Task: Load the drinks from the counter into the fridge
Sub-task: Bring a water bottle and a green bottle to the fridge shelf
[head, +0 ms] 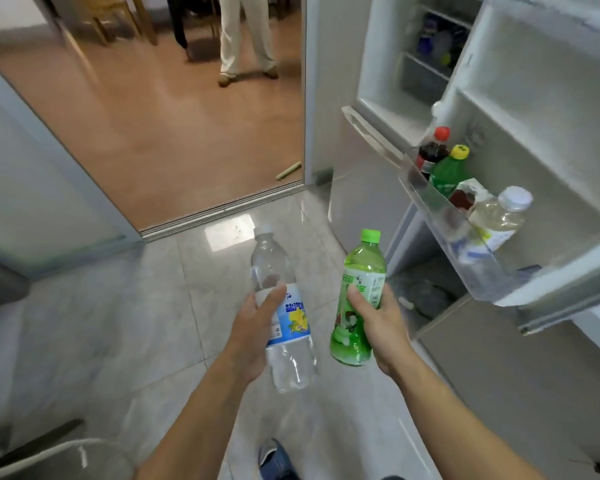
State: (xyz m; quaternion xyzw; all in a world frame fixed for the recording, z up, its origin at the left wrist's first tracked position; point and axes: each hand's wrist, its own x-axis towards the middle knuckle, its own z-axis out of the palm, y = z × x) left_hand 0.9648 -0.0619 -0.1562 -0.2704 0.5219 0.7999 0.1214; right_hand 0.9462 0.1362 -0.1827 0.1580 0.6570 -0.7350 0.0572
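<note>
Left hand (253, 327) grips clear bottle (284, 317) | right hand (378, 320) grips green bottle (359, 299) | both short of door shelf (440, 216)

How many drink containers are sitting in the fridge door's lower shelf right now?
4: a dark cola bottle with a red cap, a green bottle with a yellow cap, a small carton, and a pale-yellow bottle with a white cap. More may be hidden lower in the clear door shelf.

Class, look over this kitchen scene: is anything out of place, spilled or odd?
One thing: a pale green stick lies loose on the wooden floor by the doorway. No spills; both bottles in the hands are capped.
</note>
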